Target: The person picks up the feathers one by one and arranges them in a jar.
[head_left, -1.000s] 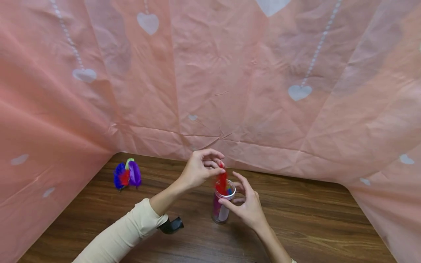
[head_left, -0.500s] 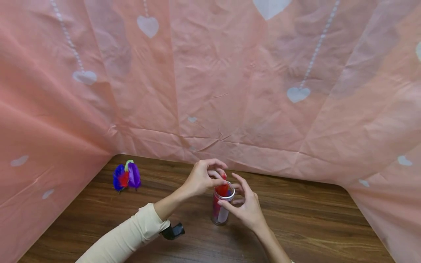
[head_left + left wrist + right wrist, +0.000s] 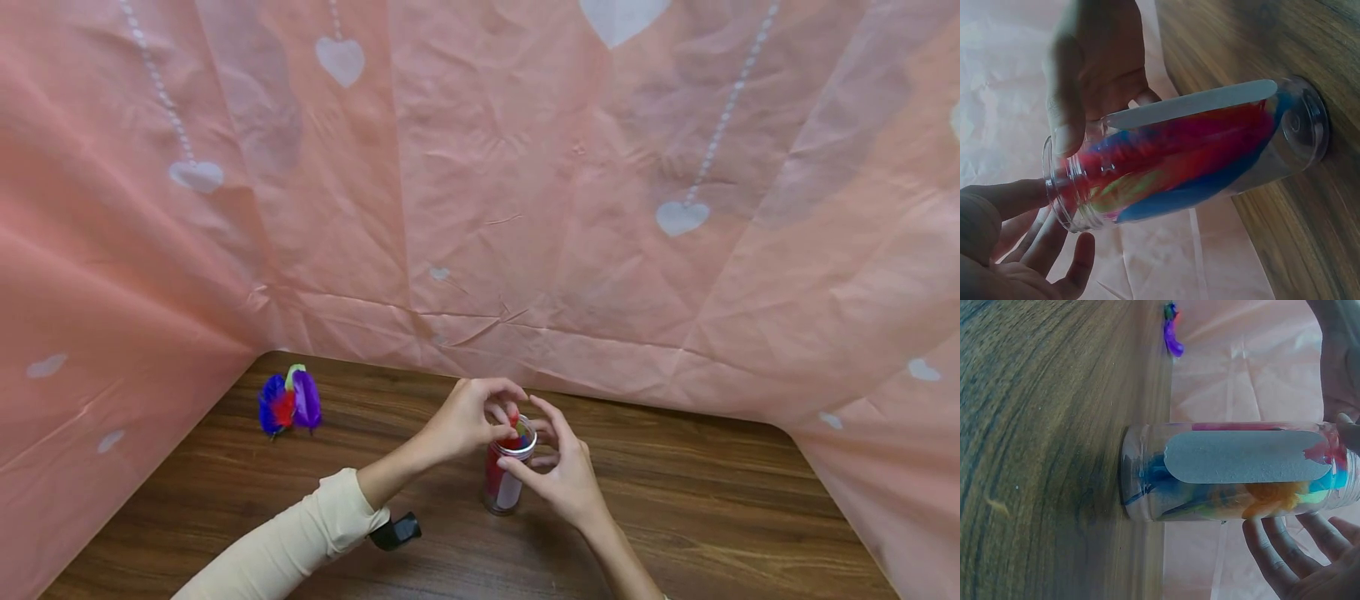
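Observation:
A clear plastic jar (image 3: 501, 483) with a pale label (image 3: 1247, 456) stands upright on the wooden table. Colourful feathers (image 3: 1191, 175) in red, blue, green and orange fill much of it. My left hand (image 3: 468, 421) is at the jar's mouth, where thumb and fingers pinch a red feather (image 3: 510, 443) that is mostly down inside. From the right, my right hand (image 3: 564, 479) holds the jar just below the rim, thumb at the front and fingers around the far side.
A small bunch of blue, red, green and purple feathers (image 3: 288, 404) lies at the table's back left. A black strap piece (image 3: 396, 531) sticks out by the left sleeve (image 3: 300, 533). Pink fabric (image 3: 525, 208) with hearts encloses the back and sides.
My left hand has come down towards the jar's mouth, and the red feather has slid deeper into it. The right hand has kept its hold on the jar.

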Motion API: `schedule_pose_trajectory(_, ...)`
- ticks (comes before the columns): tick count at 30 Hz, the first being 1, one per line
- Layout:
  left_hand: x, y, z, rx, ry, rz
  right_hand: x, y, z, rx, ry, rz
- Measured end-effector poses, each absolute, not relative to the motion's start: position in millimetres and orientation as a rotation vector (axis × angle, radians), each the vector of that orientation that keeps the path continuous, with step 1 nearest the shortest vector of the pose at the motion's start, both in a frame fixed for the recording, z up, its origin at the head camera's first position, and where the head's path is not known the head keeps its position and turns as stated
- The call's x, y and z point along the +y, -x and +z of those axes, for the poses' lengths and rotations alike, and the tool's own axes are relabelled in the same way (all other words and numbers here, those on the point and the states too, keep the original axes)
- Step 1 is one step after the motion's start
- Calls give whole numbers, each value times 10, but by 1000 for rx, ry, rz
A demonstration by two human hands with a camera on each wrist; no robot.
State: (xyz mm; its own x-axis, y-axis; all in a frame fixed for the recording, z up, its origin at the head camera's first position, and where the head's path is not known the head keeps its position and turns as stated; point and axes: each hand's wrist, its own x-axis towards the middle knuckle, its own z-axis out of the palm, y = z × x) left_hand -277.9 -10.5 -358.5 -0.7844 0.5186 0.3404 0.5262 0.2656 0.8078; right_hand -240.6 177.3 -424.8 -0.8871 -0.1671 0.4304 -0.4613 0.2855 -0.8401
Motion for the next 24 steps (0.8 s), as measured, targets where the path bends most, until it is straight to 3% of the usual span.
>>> schedule_pose_trajectory(24, -282, 2823, -3595, -2382, 1084, -1420, 1765, 2410, -4248, -2286, -565, 1648)
